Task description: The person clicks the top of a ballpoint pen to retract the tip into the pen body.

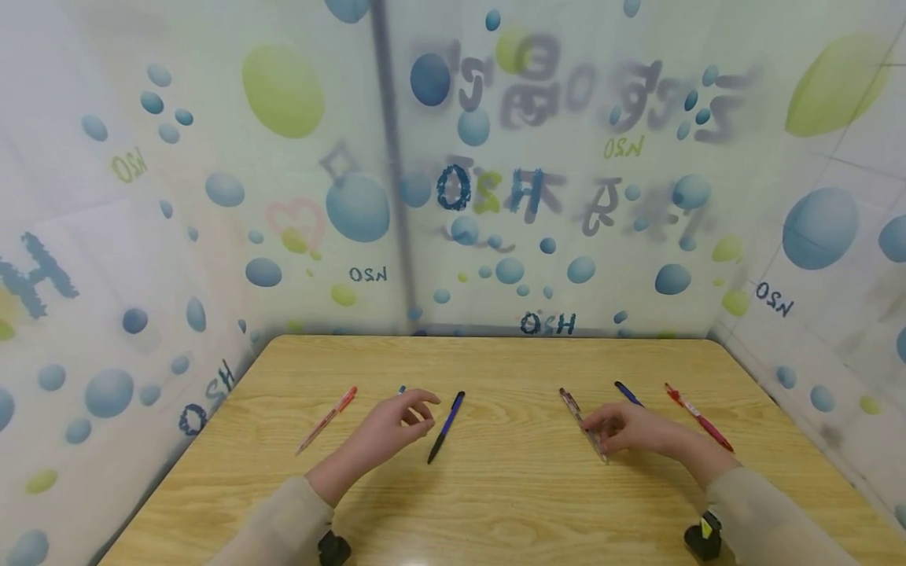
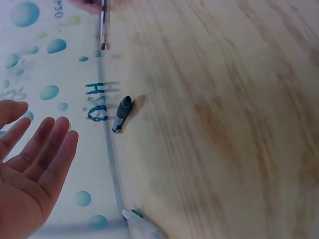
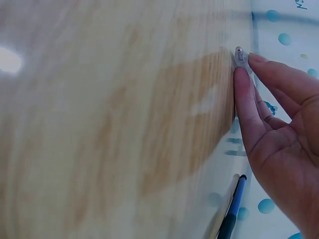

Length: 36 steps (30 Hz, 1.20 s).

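My right hand [image 1: 633,428] pinches a clear pen [image 1: 572,405] with a dark end between thumb and fingers, low over the table. In the right wrist view, the pen's clear end [image 3: 240,55] shows between the fingertips. My left hand [image 1: 396,420] holds nothing; its fingers are loosely bent above the table, just left of a blue pen with black ends [image 1: 447,428]. Another pen with a blue end [image 1: 402,389] is mostly hidden behind that hand. Past the right hand lies a dark blue pen [image 1: 627,393], its lower part hidden.
At the left on the wooden table [image 1: 495,503] is a clear pen with red parts [image 1: 329,418]. A red pen with a white label [image 1: 701,420] lies at the right, near my right forearm. Printed curtains [image 1: 495,259] with bubbles and lettering enclose the table's back and sides.
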Available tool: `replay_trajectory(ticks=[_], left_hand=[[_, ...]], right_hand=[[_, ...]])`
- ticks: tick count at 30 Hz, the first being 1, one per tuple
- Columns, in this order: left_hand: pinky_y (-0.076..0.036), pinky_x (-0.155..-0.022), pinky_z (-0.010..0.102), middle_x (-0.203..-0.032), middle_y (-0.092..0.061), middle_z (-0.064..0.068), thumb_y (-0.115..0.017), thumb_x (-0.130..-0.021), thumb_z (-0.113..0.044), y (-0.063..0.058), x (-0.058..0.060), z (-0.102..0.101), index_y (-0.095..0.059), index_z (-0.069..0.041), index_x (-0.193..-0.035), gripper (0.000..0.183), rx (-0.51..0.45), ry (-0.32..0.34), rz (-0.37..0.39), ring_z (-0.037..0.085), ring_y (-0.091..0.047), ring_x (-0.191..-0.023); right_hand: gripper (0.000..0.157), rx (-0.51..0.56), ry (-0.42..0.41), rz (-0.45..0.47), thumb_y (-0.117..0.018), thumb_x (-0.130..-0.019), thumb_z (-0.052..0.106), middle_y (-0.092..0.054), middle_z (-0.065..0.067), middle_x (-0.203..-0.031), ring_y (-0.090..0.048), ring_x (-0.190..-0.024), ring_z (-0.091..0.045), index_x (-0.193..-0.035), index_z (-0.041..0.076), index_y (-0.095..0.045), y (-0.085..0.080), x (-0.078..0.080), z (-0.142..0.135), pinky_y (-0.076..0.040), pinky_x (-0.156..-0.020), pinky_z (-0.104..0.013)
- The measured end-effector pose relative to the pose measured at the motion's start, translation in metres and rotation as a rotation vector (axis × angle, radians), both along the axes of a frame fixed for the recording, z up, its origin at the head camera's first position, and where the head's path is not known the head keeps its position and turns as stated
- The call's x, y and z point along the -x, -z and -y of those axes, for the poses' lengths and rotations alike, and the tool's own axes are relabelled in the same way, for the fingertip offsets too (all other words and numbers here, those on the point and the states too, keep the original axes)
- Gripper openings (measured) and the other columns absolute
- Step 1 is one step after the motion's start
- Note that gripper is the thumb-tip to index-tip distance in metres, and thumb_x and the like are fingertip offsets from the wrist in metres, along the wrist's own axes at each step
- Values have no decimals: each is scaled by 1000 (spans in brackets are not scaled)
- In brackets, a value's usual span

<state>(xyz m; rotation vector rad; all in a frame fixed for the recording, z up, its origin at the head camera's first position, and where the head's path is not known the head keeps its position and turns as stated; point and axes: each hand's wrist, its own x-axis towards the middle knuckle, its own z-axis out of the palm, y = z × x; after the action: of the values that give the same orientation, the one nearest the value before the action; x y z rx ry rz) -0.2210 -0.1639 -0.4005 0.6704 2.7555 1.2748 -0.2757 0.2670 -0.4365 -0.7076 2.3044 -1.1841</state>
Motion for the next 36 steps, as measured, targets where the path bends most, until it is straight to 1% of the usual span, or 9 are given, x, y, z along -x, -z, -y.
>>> replay_trajectory(ticks=[3,8,12,15,18,24,29,32,36], left_hand=[[-52,-66,32,-98,-64,-1,-64,-96,-15,0,1,-3,-61,-16,-124,29,1,3,3,14,-62,-83],[-52,-69,32,-98,-64,-3,-63,-97,-17,-1,4,-9,-62,-17,-125,28,1,18,7,14,-62,-85],[-52,-70,32,-99,-64,-2,-63,-97,-17,-2,6,-15,-62,-17,-125,28,6,30,2,14,-62,-86],[-53,-69,32,-101,-64,-1,-62,-97,-17,-3,8,-20,-62,-17,-124,27,2,36,6,14,-62,-86],[-53,-67,31,-101,-65,-1,-62,-97,-18,-5,10,-27,-63,-18,-123,26,-5,44,5,14,-62,-85],[-53,-65,29,-98,-64,-3,-63,-97,-18,-9,14,-43,-63,-17,-123,26,-16,62,-9,14,-62,-84],[-52,-67,30,-97,-64,-5,-63,-97,-16,-11,18,-55,-64,-17,-123,26,-20,84,-8,14,-61,-84],[-52,-69,31,-99,-64,-4,-61,-98,-16,-12,20,-61,-63,-17,-124,26,-33,105,13,15,-62,-85],[-52,-69,32,-100,-64,-3,-61,-98,-19,-13,22,-68,-63,-18,-124,26,-30,116,37,16,-62,-86]], right_hand=[[35,-1,4,-13,-73,-86,3,-60,-11,-103,-55,-87,-25,-120,-1,-66,-1,-2,-1,-48,-70,-28],[37,25,-7,-28,-73,-86,4,-61,-15,-111,-58,-89,-24,-120,-3,-64,-1,-5,-7,-50,-72,-29],[37,45,-23,-76,-73,-87,7,-60,-18,-114,-61,-91,-23,-120,-4,-62,-3,-6,-14,-52,-75,-29],[37,72,-35,-107,-72,-88,7,-58,-22,-115,-62,-92,-26,-120,-6,-60,-7,-6,-20,-53,-78,-29],[38,85,-22,-137,-72,-88,5,-57,-25,-114,-61,-94,-30,-120,-8,-59,-12,-6,-25,-53,-79,-30],[40,62,20,-203,-73,-87,7,-59,-26,-115,-62,-99,-33,-121,-9,-59,-20,-7,-34,-53,-80,-28],[38,39,21,-255,-72,-88,4,-60,-27,-118,-63,-102,-28,-120,-10,-59,-23,-6,-42,-53,-82,-29],[37,15,40,-270,-72,-88,5,-61,-25,-118,-62,-104,-26,-120,-8,-60,-24,-4,-46,-53,-83,-31],[38,13,57,-257,-71,-89,6,-59,-25,-120,-60,-106,-27,-122,-8,-59,-25,-4,-52,-53,-84,-33]])
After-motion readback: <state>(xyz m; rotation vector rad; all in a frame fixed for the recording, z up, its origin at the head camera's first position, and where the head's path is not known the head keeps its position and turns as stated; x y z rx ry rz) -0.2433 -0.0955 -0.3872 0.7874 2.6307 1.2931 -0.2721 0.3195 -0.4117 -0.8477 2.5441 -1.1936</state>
